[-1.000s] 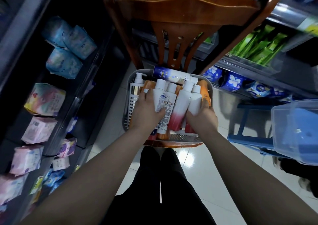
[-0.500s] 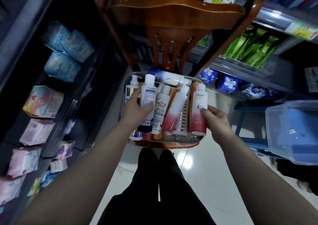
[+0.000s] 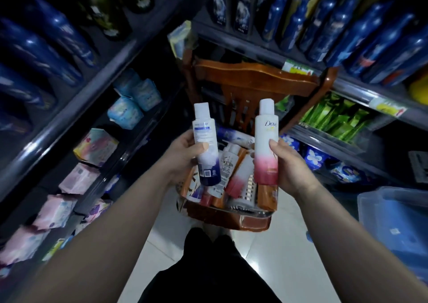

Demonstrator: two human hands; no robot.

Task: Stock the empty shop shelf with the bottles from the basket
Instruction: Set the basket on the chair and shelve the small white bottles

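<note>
My left hand grips a white bottle with a dark blue base, held upright above the basket. My right hand grips a white Dove bottle with a pink base, also upright, to the right of the first. Below both bottles the basket sits on a wooden chair and holds several more white, pink and orange bottles lying jumbled. No empty shelf shows clearly in this view.
Dark blue bottles fill the upper shelves left and right. Pastel packs line the lower left shelves. Green packets and blue packs sit on the right shelves. A clear plastic bin stands at the lower right on the white tile floor.
Both hands have lifted their bottles up out of the basket and hold them upright. The head has tilted up, bringing the upper shelves of blue bottles into view.
</note>
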